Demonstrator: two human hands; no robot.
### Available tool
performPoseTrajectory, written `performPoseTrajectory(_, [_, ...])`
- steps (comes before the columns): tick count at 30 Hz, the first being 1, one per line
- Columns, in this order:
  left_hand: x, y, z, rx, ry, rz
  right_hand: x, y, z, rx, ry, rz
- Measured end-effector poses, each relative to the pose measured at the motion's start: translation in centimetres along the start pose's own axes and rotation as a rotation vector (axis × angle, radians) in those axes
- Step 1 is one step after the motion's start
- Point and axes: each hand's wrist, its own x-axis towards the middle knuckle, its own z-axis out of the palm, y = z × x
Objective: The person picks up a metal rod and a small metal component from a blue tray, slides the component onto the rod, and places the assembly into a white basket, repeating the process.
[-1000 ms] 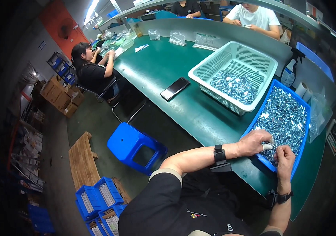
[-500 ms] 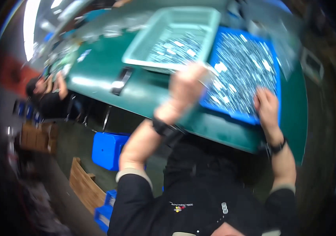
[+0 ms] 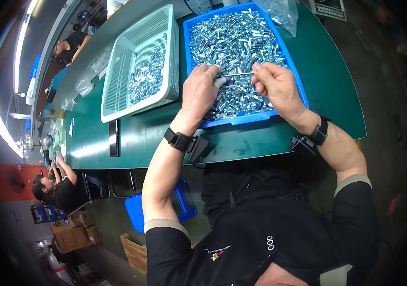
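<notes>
And here's 1 thin metal rod (image 3: pixel 239 74), over the blue tray (image 3: pixel 242 119) by the desk's (image 3: pixel 249 148) front edge! The right hand (image 3: pixel 280 88) pinches its right end; the left hand's (image 3: pixel 198 93) fingers bunch at the other, their grip impossible to tell. Silvery pieces (image 3: pixel 237 40) crowd the tray, a pale green basket (image 3: pixel 170 57) stands left, phone (image 3: pixel 114 139) nearer the front edge.
</notes>
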Motion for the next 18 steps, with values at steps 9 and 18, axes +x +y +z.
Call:
performPoseTrajectory(9, [-1.3, -0.2, -1.6, -0.085, -0.044, -0.073, 0.7, -0.1, -0.6, -0.038, -0.052, 0.033])
performPoseTrajectory(18, [-2.8, 0.5, -1.4, -1.009, -0.045, -0.452, 0.7, 0.5, -0.1, -0.209, -0.094, -0.024])
